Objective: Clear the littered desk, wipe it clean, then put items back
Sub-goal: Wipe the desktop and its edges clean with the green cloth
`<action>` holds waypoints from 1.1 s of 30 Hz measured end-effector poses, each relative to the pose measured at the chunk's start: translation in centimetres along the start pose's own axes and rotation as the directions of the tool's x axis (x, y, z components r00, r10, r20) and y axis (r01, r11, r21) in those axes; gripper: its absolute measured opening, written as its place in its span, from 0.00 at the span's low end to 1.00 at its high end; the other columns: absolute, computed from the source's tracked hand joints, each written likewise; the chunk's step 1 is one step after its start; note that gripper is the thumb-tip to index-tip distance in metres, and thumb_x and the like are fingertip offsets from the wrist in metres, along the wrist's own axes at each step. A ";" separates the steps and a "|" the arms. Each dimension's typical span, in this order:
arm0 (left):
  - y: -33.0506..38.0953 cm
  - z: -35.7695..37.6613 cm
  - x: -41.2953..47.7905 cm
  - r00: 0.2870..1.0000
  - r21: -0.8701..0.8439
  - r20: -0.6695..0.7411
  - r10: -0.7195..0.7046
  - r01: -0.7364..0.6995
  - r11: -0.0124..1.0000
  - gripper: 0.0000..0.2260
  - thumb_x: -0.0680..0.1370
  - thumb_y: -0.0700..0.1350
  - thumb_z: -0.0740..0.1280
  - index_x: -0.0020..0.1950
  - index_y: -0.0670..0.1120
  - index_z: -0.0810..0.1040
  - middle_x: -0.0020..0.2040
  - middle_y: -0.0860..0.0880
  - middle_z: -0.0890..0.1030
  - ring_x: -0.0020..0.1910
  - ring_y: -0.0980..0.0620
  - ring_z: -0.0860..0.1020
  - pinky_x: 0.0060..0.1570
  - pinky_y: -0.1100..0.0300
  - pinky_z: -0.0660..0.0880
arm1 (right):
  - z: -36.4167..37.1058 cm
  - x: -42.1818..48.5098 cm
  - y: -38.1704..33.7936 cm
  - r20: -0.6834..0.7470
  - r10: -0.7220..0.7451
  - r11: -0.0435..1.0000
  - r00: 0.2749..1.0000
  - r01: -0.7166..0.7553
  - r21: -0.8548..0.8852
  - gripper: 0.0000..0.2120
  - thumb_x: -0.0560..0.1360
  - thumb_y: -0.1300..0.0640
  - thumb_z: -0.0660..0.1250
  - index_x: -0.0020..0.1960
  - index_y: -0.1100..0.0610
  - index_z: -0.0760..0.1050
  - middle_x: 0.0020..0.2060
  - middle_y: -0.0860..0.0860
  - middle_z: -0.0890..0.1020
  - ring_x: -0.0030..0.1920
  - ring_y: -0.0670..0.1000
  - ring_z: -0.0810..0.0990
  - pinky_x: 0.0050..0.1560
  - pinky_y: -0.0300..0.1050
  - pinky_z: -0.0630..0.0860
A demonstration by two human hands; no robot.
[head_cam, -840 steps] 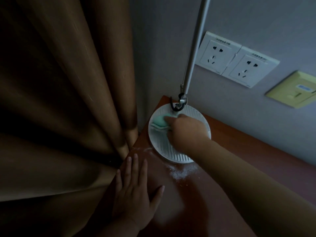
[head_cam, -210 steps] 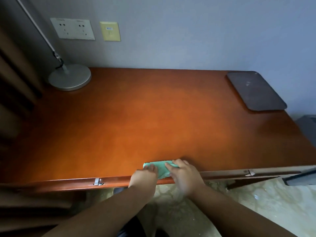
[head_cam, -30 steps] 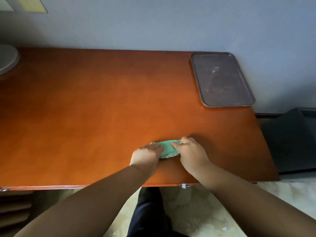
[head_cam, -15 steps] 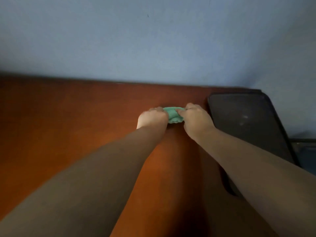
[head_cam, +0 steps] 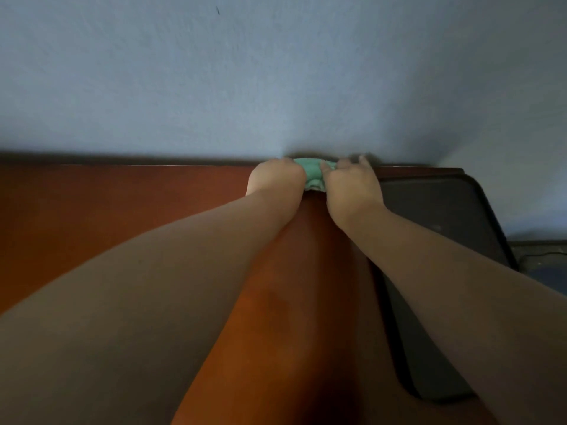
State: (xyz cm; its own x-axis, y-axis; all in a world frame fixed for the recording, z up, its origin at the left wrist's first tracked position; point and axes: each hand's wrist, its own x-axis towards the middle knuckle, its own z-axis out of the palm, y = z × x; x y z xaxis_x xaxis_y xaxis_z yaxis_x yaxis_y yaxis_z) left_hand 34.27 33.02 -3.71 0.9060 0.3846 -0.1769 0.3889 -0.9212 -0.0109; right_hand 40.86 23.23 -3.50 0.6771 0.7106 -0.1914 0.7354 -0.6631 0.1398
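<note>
A small green cloth [head_cam: 313, 174] lies bunched on the far edge of the red-brown wooden counter [head_cam: 122, 210], right where the counter meets the blue-grey wall [head_cam: 276, 87]. Both hands are on it. The left hand [head_cam: 276, 176] is curled like a fist and grips the left side of the cloth; its fingertips are hidden under the hand. The right hand [head_cam: 349, 185] grips the right side, and its bent fingers [head_cam: 329, 167] close over the cloth's top edge, a little blurred. Only the middle strip of the cloth shows between the two hands. Just beside the right hand a dark tray [head_cam: 445, 216] lies flat on the counter, partly covered by the right forearm.
</note>
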 end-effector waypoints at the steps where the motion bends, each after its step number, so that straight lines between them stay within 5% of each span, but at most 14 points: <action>1: 0.2 -0.1 -0.7 1.000 0.005 0.031 -0.002 0.002 1.000 0.13 0.79 0.36 0.58 0.63 0.41 0.73 0.62 0.43 0.75 0.59 0.43 0.75 0.50 0.55 0.71 | 0.1 -1.1 -0.1 0.015 -0.003 1.000 1.000 0.003 -0.008 0.22 0.78 0.62 0.53 0.72 0.59 0.63 0.59 0.60 0.74 0.60 0.61 0.72 0.73 0.53 0.50; 10: 5.5 2.1 -14.9 0.960 0.016 0.279 -0.026 0.022 1.000 0.17 0.78 0.37 0.59 0.67 0.44 0.70 0.63 0.46 0.75 0.59 0.44 0.76 0.45 0.55 0.71 | 1.6 -16.4 -0.4 0.142 -0.123 0.992 0.982 0.118 0.044 0.22 0.78 0.61 0.55 0.72 0.56 0.63 0.59 0.56 0.73 0.60 0.57 0.72 0.73 0.51 0.52; 14: 8.8 3.0 -23.1 0.922 0.000 0.386 -0.018 0.019 1.000 0.17 0.79 0.38 0.58 0.68 0.43 0.67 0.65 0.46 0.72 0.60 0.44 0.75 0.48 0.53 0.72 | 2.5 -24.9 -0.6 0.159 -0.203 0.979 0.966 0.197 0.050 0.19 0.78 0.59 0.56 0.69 0.57 0.67 0.57 0.55 0.74 0.57 0.57 0.74 0.62 0.49 0.66; 28: 19.1 5.9 -44.3 0.903 0.026 0.414 0.114 -0.136 0.990 0.12 0.79 0.41 0.56 0.61 0.46 0.73 0.59 0.47 0.77 0.55 0.43 0.77 0.48 0.54 0.73 | 5.0 -46.1 2.3 0.298 -0.356 0.925 0.886 0.288 0.247 0.12 0.75 0.63 0.59 0.55 0.61 0.77 0.53 0.57 0.75 0.54 0.58 0.75 0.54 0.48 0.71; 33: 22.1 4.2 -47.3 0.851 -0.025 0.474 0.228 -0.246 0.969 0.10 0.77 0.42 0.60 0.54 0.41 0.78 0.53 0.41 0.80 0.53 0.39 0.77 0.43 0.55 0.69 | 4.7 -49.2 3.5 0.506 -0.382 0.919 0.773 0.260 0.296 0.07 0.73 0.59 0.64 0.43 0.62 0.78 0.32 0.55 0.74 0.34 0.56 0.73 0.33 0.44 0.68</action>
State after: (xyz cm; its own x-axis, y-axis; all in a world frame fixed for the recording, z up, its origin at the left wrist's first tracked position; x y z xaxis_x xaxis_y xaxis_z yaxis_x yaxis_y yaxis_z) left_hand -0.69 -5.76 0.30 0.7802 0.0896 -0.6191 0.1584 -0.9857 0.0570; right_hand 9.98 -15.13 1.89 0.2290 0.6834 -0.6932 0.8434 -0.4948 -0.2092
